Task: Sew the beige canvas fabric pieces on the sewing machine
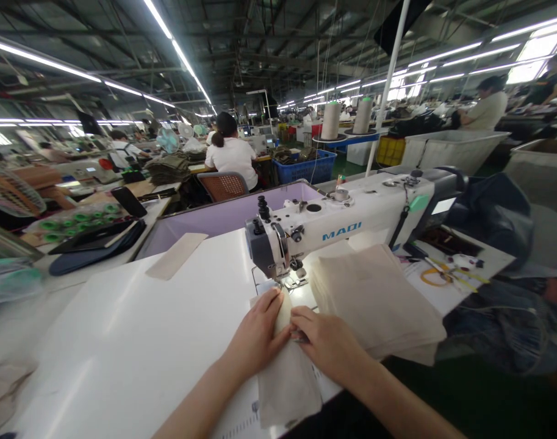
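Note:
A beige piece of cloth lies lengthwise under my hands, running from the near table edge up to the presser foot of a white sewing machine. My left hand rests flat on the cloth, fingers stretched forward close to the lit needle area. My right hand is closed at the cloth's right edge, thumb and fingers pinching it beside my left thumb. Something small and dark shows under the right fingers, too unclear to name. Right of the needle, a stack of beige cloth pieces lies against the machine bed.
A loose beige strip lies on the white tabletop at the back left. Scissors and small tools lie on the right. Behind the table stands a lilac bin. A co-worker sits ahead, near a blue crate.

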Demonstrator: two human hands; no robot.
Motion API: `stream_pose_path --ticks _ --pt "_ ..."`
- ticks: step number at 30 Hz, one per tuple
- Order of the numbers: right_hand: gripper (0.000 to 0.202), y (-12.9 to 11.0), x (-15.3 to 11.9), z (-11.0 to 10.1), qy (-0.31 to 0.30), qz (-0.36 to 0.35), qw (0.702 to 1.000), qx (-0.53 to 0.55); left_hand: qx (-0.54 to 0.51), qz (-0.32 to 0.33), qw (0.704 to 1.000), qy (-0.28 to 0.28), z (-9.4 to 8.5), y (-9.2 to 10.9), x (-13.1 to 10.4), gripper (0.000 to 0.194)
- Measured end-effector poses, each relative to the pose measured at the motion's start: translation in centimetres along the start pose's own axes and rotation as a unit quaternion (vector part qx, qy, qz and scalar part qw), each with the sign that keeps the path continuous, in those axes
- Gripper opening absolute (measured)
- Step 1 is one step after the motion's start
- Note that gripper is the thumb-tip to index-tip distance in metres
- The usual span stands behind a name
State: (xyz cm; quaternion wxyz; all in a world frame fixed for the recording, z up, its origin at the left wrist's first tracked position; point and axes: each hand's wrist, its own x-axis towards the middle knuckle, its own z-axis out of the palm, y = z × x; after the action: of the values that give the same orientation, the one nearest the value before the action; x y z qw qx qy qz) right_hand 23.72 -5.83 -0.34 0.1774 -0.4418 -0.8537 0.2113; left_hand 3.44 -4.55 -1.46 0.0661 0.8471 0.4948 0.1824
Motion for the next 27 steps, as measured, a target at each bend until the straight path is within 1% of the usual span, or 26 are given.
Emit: stream_pose_path --ticks 15,21,24,27 --pt "0.022 0.2 0.0 0.2 -0.003 0.001 1.000 -0.015 0.020 0.004 1.000 0.007 0.2 0.1 0.0 0.052" --pt "0.030 0.2 -0.1 0.0 0.002 -0.004 1.000 0.013 0.024 0.009 1.000 0.017 0.2 0.0 -0.1 0.051" --pt "0.039 0.7 -0.3 -0.3 0.033 -0.002 0.998 0.062 0.015 0.014 1.000 0.006 -0.2 -0.2 -0.1 0.046" --pt "0.043 1.5 -0.7 -0.9 0.105 0.014 0.990 0.097 0.008 0.021 1.000 -0.017 -0.6 -0.4 -0.2 0.046"
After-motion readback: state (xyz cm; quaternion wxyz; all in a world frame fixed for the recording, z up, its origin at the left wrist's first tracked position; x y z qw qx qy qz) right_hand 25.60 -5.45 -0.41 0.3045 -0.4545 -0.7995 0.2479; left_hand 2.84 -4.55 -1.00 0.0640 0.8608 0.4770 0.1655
